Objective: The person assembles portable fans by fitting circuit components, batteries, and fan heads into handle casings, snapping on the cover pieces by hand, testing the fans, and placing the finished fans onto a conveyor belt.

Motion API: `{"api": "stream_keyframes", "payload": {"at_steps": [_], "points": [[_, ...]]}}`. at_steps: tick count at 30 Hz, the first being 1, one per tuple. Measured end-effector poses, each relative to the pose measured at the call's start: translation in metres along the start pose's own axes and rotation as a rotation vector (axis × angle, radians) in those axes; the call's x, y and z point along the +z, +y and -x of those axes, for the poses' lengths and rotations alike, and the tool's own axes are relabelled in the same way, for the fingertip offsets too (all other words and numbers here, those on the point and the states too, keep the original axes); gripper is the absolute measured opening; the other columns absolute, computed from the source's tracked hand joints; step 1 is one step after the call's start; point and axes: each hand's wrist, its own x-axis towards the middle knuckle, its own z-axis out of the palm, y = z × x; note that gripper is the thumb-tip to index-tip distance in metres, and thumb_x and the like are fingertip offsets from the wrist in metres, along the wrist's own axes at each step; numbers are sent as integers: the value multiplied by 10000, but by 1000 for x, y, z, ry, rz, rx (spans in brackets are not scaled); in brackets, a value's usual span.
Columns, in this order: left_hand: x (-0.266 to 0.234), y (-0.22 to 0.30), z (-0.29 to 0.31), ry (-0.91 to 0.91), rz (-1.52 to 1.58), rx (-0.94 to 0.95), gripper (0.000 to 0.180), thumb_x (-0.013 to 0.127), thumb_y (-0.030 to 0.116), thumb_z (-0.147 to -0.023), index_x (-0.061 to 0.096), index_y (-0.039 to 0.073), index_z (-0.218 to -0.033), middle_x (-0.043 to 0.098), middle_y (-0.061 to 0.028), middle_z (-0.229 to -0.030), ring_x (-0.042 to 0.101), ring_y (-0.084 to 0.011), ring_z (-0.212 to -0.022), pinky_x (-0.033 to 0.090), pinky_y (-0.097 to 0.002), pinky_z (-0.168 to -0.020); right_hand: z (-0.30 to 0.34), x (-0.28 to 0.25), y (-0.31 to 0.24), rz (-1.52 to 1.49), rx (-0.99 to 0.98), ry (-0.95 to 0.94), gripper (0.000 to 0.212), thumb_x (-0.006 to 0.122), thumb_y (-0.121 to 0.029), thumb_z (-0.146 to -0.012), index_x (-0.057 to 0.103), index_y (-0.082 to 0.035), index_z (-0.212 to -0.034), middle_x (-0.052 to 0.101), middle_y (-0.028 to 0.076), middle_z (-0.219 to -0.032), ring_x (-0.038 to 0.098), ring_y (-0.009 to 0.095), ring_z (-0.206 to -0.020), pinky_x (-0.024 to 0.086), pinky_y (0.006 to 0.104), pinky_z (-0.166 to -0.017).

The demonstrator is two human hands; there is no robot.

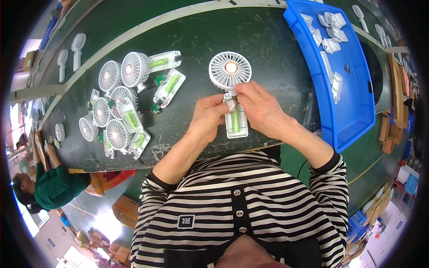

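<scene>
A white handheld fan (230, 69) lies on the dark green table in front of me, its round grille away from me. Its handle is uncovered, and a light green battery (236, 121) shows in the white handle shell (244, 130). My left hand (209, 112) closes on the left side of the handle, thumb over its upper part. From the right, my right hand (259, 103) pinches at the neck just below the grille, where a small circuit board (234, 97) partly shows. Fingertips hide whatever small part lies between them.
Several opened fans (117, 100) with batteries and loose green boards are piled at the left. A blue tray (353, 120) with white shell pieces (333, 29) stands at the right. Finished-looking fans (78, 49) lie beyond a pale strip. A co-worker in green (62, 187) works at far left.
</scene>
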Motion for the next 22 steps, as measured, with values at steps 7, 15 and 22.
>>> {"api": "stream_keyframes", "payload": {"at_steps": [7, 15, 22], "points": [[1, -6, -3, 34, 36, -61, 210, 565, 77, -807, 584, -64, -961, 612, -89, -840, 594, -140, -686, 488, -262, -583, 6, 2, 2, 72, 66, 36, 131, 579, -50, -611, 529, -49, -732, 496, 56, -795, 520, 229, -737, 380, 336, -628], [1, -8, -7, 43, 20, -76, 205, 564, 85, -806, 587, -64, -945, 611, -81, -831, 590, -139, -680, 483, -254, -589, 8, 12, 2, 86, 127, 49, 136, 597, -44, -591, 503, -61, -687, 473, 56, -731, 518, 225, -698, 373, 336, -606], [-16, 0, -13, -446, 417, -157, 690, 550, 468, -807, 406, -89, -1188, 531, -163, -1117, 529, -233, -986, 400, -362, -895, 11, 3, 12, 65, 195, 86, 134, 597, -70, -558, 510, -70, -660, 487, 52, -714, 524, 221, -687, 375, 336, -608]]}}
